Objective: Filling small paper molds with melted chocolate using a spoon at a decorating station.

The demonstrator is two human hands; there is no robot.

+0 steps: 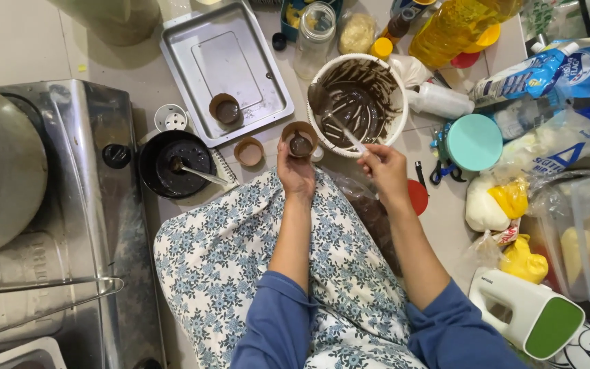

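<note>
Brown paper cup [300, 139], partly filled with dark chocolate batter, is held upright in the left hand [295, 171], whose fingers are clamped around the cup's lower wall. The cup is located just left of frame centre, at the 7 o'clock edge of the round white plastic bowl [396, 130]. The bowl's inner wall is smeared with brown batter.

A long metal ladle [332, 113] is gripped at its handle end by the right hand [385, 171], fingers closed around the handle. The ladle's scoop rests inside the bowl at its 9 o'clock side, and the handle slants toward 5 o'clock.

At 9 o'clock from the held cup, a second, empty-looking brown paper cup [248, 152] stands on the floor. At 10 o'clock, a rectangular silver metal baking tray [192, 48] carries a third brown cup with batter [226, 108] at its near edge. A round black pot with a spoon inside [175, 164] is positioned at 9 o'clock, beside a steel gas stove [83, 205].

At 3 o'clock from the bowl, a round teal plastic lid [473, 142] lies flat. A white and green electric hand mixer [530, 311] lies at 4 o'clock. A floral blue-and-white fabric [213, 260] covers the person's lap beneath both forearms.
</note>
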